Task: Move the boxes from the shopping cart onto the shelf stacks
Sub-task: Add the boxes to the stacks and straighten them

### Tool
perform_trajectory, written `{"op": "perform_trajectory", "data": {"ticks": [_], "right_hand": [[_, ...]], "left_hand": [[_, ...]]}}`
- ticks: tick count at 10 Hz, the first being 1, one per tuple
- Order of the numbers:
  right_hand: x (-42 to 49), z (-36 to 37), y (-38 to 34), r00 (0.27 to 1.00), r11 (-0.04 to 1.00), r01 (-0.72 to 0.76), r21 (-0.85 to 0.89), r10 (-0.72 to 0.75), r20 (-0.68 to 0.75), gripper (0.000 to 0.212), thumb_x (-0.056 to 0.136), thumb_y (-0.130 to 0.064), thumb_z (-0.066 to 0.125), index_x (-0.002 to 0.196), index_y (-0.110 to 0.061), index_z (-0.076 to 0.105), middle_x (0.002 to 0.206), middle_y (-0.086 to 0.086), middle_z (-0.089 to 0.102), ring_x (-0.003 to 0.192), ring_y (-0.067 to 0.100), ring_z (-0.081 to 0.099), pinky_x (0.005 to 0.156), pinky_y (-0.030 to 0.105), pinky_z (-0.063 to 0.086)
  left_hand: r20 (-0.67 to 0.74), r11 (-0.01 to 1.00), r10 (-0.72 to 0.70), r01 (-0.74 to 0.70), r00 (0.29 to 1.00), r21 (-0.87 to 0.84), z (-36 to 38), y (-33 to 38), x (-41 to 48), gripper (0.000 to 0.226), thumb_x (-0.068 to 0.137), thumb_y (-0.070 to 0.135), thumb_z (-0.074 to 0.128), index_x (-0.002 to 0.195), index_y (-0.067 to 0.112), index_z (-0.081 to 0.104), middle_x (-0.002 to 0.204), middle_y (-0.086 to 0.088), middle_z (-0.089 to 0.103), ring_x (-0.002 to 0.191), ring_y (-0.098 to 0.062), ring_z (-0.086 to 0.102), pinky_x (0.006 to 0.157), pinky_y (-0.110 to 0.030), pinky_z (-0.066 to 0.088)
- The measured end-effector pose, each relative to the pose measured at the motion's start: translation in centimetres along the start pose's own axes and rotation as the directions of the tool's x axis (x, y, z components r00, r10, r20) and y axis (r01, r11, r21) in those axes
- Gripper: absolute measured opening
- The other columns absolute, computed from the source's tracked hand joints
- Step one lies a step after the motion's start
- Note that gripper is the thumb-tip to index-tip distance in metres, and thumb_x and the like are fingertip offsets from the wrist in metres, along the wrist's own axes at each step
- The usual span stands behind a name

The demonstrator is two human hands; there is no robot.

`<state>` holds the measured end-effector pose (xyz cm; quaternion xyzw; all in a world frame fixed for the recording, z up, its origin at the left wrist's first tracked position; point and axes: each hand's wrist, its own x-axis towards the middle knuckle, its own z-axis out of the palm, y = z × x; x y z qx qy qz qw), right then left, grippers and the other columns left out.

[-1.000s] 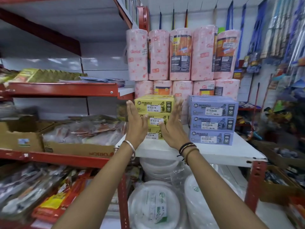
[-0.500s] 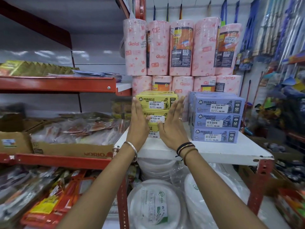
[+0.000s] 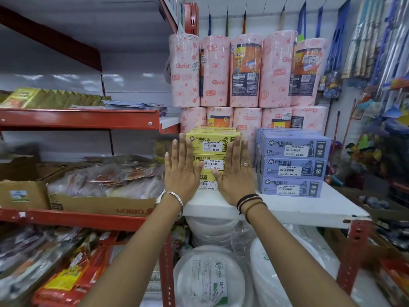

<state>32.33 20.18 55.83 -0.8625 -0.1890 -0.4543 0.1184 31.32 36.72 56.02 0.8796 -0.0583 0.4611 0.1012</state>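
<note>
A stack of three yellow Miracle boxes [image 3: 211, 147] stands on the white shelf [image 3: 287, 210]. My left hand [image 3: 182, 169] lies flat against the stack's front left, fingers straight and apart. My right hand [image 3: 235, 171] lies flat against its front right, a ring on one finger. Both palms face the boxes and hold nothing. To the right stands a stack of three blue Miracle boxes [image 3: 293, 167], apart from my hands. The shopping cart is out of view.
Pink Gala paper rolls [image 3: 243, 72] are stacked behind both stacks. A cardboard box of packets [image 3: 99, 202] sits on the red shelf to the left. Wrapped white plates [image 3: 210, 278] lie below the white shelf. Hanging goods crowd the right wall.
Both hands have flattened against the front of the yellow stack, closer to it than before. The view has shifted slightly nearer and lower.
</note>
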Motion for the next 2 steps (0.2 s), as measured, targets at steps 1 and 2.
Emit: {"op": "perform_trajectory", "data": {"ticks": [1,2], "right_hand": [[-0.6,-1.4,-0.5,1.000,0.997,0.012,-0.078,-0.010,0.023,0.079,0.088,-0.052,0.023,0.144,-0.008,-0.011,0.151,0.004,-0.033,0.141,0.023,-0.021,0.116,0.039,-0.015],[-0.4,-3.9,-0.7,0.999,0.997,0.018,-0.071,-0.021,-0.034,0.069,0.090,-0.042,0.024,0.147,-0.008,0.005,0.158,0.006,-0.006,0.144,0.024,-0.008,0.117,0.047,-0.006]], "left_hand": [[0.002,0.998,-0.020,0.019,1.000,0.053,-0.9,0.6,-0.9,0.071,0.090,0.056,0.012,0.142,0.016,-0.016,0.144,0.007,-0.041,0.141,-0.022,-0.015,0.114,-0.046,-0.008],[-0.064,0.998,-0.022,0.025,0.998,0.051,-2.1,1.9,-0.9,0.073,0.091,0.055,0.015,0.143,0.013,-0.014,0.145,0.004,-0.040,0.141,-0.021,-0.016,0.114,-0.045,-0.010]]}}
